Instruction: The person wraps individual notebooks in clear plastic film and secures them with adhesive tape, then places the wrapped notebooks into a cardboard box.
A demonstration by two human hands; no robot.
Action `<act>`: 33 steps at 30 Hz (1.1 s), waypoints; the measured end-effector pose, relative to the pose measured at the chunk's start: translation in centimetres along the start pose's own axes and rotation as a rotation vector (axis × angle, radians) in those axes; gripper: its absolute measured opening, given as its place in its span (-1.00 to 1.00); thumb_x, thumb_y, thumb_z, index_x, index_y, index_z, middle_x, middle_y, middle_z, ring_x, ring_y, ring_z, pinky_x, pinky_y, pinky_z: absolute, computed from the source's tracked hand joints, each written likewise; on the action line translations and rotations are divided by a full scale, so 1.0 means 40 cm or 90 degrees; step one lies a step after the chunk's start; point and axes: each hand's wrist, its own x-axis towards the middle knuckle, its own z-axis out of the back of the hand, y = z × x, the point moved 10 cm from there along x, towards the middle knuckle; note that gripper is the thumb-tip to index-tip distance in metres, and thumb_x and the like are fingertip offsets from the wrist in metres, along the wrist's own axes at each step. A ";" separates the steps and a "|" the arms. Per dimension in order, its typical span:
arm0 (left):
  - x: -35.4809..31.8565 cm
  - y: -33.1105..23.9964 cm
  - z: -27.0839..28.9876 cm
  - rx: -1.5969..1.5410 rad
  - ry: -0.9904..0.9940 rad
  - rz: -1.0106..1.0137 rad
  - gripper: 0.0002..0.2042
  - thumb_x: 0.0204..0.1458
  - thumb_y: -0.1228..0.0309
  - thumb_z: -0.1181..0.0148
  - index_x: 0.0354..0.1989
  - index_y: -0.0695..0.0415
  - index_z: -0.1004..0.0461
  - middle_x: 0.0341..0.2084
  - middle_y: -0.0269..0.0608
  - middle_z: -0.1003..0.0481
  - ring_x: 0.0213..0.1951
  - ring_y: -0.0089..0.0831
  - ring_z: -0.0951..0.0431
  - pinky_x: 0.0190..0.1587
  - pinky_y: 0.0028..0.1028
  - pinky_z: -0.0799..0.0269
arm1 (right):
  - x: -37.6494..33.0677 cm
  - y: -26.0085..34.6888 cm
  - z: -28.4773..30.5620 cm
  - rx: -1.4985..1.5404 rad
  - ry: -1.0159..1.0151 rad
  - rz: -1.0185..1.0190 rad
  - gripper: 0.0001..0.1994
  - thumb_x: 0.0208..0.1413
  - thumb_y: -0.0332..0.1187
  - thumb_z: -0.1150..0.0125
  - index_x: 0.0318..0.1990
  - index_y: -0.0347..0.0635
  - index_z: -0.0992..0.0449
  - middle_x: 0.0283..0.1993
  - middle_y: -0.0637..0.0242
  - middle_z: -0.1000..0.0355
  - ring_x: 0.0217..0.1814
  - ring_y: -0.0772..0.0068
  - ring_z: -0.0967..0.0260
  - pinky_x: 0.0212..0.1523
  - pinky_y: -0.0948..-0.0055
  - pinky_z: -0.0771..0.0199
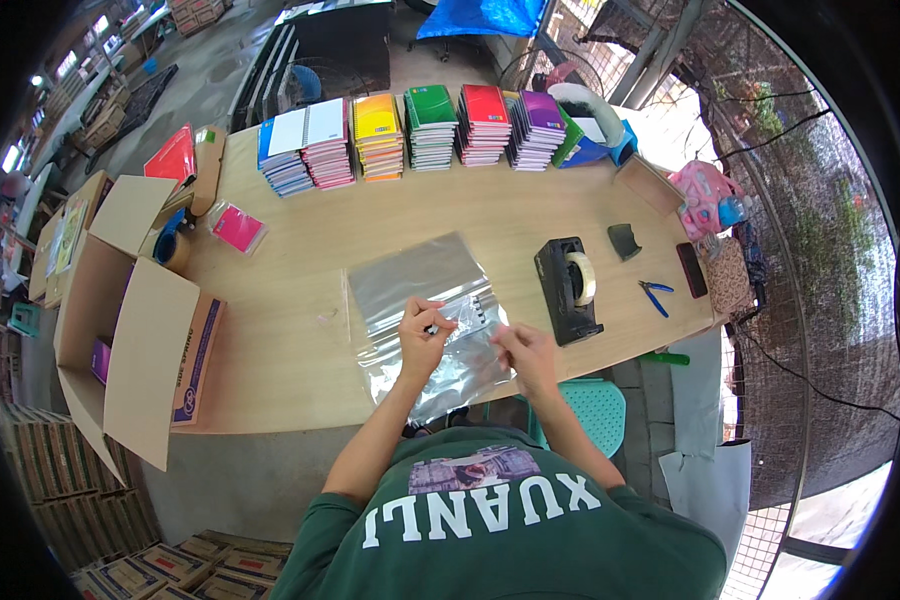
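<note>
Clear plastic bags [415, 268] lie in a shiny, wrinkled stack at the near middle of the table. Over the stack, my left hand [423, 338] is closed with its fingertips pinched together. A small dark bit shows at those fingertips. Between my hands is a small clear piece with black marks [477, 311]; whether it is held or lies on the bags I cannot tell. At the stack's right edge my right hand [528, 355] is closed in a pinch, and what it grips is too small to make out. A black tape dispenser [560, 300] with a pale roll stands to its right.
Several stacks of spiral notebooks [431, 125] line the far edge. An open cardboard box [150, 360] stands at the left, near a pink packet [238, 228]. Blue-handled pliers [656, 297], a phone [691, 270] and a pink bag [705, 190] are at the right. A green stool [595, 415] stands below.
</note>
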 end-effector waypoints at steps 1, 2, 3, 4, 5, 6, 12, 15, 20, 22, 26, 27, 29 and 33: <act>0.001 -0.003 -0.001 0.001 -0.004 -0.003 -0.87 -0.25 0.66 -0.41 -0.58 0.17 -0.57 -0.38 -0.19 -0.41 -0.14 -0.30 -0.53 -0.17 -0.37 -0.40 | 0.006 0.037 -0.054 -0.062 0.032 0.037 -0.71 0.15 -0.18 -0.30 -0.37 -0.28 -0.61 -0.57 0.36 -0.45 -0.60 0.54 -0.32 -0.55 0.43 -0.31; 0.001 -0.006 0.000 0.002 -0.008 -0.005 -0.87 -0.25 0.66 -0.41 -0.58 0.17 -0.57 -0.39 -0.19 -0.42 -0.14 -0.29 -0.54 -0.17 -0.36 -0.41 | 0.017 0.033 -0.067 -0.157 0.011 0.064 -0.72 0.16 -0.21 -0.30 -0.41 -0.28 -0.61 -0.60 0.39 -0.43 -0.62 0.60 -0.28 -0.57 0.49 -0.25; 0.001 -0.008 -0.005 0.008 -0.003 -0.017 -0.87 -0.26 0.66 -0.40 -0.58 0.16 -0.57 -0.41 -0.19 -0.42 -0.16 -0.28 -0.55 -0.16 -0.36 -0.43 | 0.039 0.015 -0.068 -0.252 -0.013 0.092 -0.72 0.16 -0.23 -0.30 -0.45 -0.28 -0.60 -0.63 0.42 -0.40 -0.64 0.66 -0.24 -0.60 0.54 -0.20; 0.001 -0.010 -0.011 -0.001 0.005 -0.010 -0.86 -0.27 0.67 -0.40 -0.60 0.16 -0.58 -0.41 -0.20 -0.41 -0.15 -0.28 -0.53 -0.14 -0.36 -0.42 | 0.065 -0.005 -0.066 -0.345 -0.036 0.119 -0.71 0.17 -0.25 -0.30 -0.50 -0.28 -0.60 -0.66 0.45 -0.38 -0.66 0.71 -0.20 -0.63 0.60 -0.15; 0.001 -0.011 -0.020 -0.010 0.014 -0.004 -0.86 -0.28 0.67 -0.40 -0.61 0.15 -0.58 -0.41 -0.21 -0.40 -0.14 -0.29 -0.51 -0.12 -0.36 -0.40 | 0.064 -0.024 -0.051 -0.390 -0.042 0.163 -0.65 0.17 -0.21 -0.30 -0.55 -0.30 -0.58 -0.68 0.47 -0.38 -0.66 0.73 -0.19 -0.63 0.60 -0.14; -0.008 -0.003 -0.018 -0.017 0.017 0.006 -0.86 -0.29 0.68 -0.39 -0.63 0.15 -0.58 -0.41 -0.21 -0.40 -0.12 -0.29 -0.50 -0.10 -0.35 -0.39 | 0.060 -0.047 -0.045 -0.362 -0.060 0.135 -0.64 0.16 -0.19 -0.32 -0.55 -0.31 -0.58 -0.69 0.47 -0.37 -0.67 0.73 -0.19 -0.63 0.59 -0.14; 0.024 0.057 -0.009 -0.083 0.156 0.119 -0.23 -0.26 0.58 -0.46 0.22 0.17 -0.21 -0.18 -0.17 -0.47 -0.07 -0.33 -0.50 0.04 -0.31 -0.40 | 0.091 -0.207 -0.002 -0.335 -0.091 -0.020 -0.49 0.06 0.08 -0.35 -0.55 -0.29 -0.60 -0.69 0.30 -0.44 -0.62 0.43 -0.40 -0.53 0.34 -0.35; 0.024 -0.045 -0.042 -0.018 0.245 0.068 -0.16 -0.25 0.56 -0.46 0.30 0.13 -0.17 -0.12 -0.15 -0.45 -0.01 -0.29 -0.48 0.09 -0.25 -0.38 | 0.140 -0.246 0.021 -0.499 -0.050 0.080 -0.43 0.08 0.17 -0.29 -0.53 -0.28 -0.60 -0.66 0.28 -0.46 -0.59 0.38 -0.45 -0.49 0.29 -0.40; -0.047 -0.165 -0.118 0.302 0.356 -0.292 -0.17 -0.17 0.46 -0.41 0.37 0.00 -0.16 0.04 -0.25 -0.40 0.09 -0.23 -0.44 0.26 -0.09 -0.25 | 0.101 -0.359 0.053 0.235 0.179 -0.263 -0.44 0.20 0.22 -0.10 -0.08 -0.16 -0.57 -0.32 0.20 -0.59 -0.43 0.22 -0.54 -0.32 0.19 -0.57; -0.167 -0.192 -0.180 0.420 0.475 -0.390 -0.22 -0.13 0.46 -0.32 0.37 -0.17 -0.20 0.19 -0.37 -0.35 0.20 -0.28 -0.36 0.36 0.05 -0.07 | 0.022 -0.211 -0.031 0.368 0.228 -0.313 -0.43 0.23 0.21 -0.05 0.06 -0.12 -0.47 -0.15 0.19 -0.56 -0.30 0.24 -0.56 -0.27 0.19 -0.62; -0.231 -0.335 -0.127 0.461 0.441 -0.426 -0.25 -0.08 0.48 -0.26 0.36 -0.32 -0.21 0.26 -0.36 -0.28 0.33 -0.27 -0.21 0.40 0.15 0.10 | 0.018 -0.196 -0.116 0.443 0.355 -0.307 -0.42 0.27 0.19 0.01 0.17 -0.11 -0.38 0.01 0.17 -0.50 -0.03 0.24 -0.52 -0.09 0.16 -0.60; -0.223 -0.333 -0.071 0.476 0.400 -0.368 -0.24 -0.10 0.46 -0.28 0.36 -0.34 -0.21 0.28 -0.34 -0.26 0.35 -0.25 -0.19 0.39 0.18 0.11 | 0.034 -0.180 -0.148 0.364 0.350 -0.257 -0.41 0.28 0.18 0.02 0.20 -0.12 -0.36 0.03 0.18 -0.49 0.02 0.23 -0.50 -0.02 0.15 -0.58; -0.207 -0.336 0.080 0.479 0.251 -0.315 -0.20 -0.12 0.42 -0.36 0.37 -0.28 -0.16 0.31 -0.20 -0.19 0.38 -0.09 -0.13 0.37 0.21 0.08 | 0.070 -0.124 -0.216 0.295 0.332 -0.137 -0.41 0.30 0.14 0.03 0.24 -0.13 -0.33 0.06 0.18 -0.48 0.10 0.22 -0.47 0.09 0.12 -0.53; -0.213 -0.423 0.462 0.396 -0.094 -0.291 -0.15 -0.11 0.41 -0.39 0.40 -0.05 -0.04 0.29 0.13 -0.14 0.36 0.12 -0.10 0.36 0.21 0.06 | 0.038 0.137 -0.491 0.395 0.420 0.037 -0.37 0.34 0.17 0.17 0.28 -0.17 -0.30 0.21 0.21 -0.40 0.17 0.24 -0.41 0.19 0.15 -0.41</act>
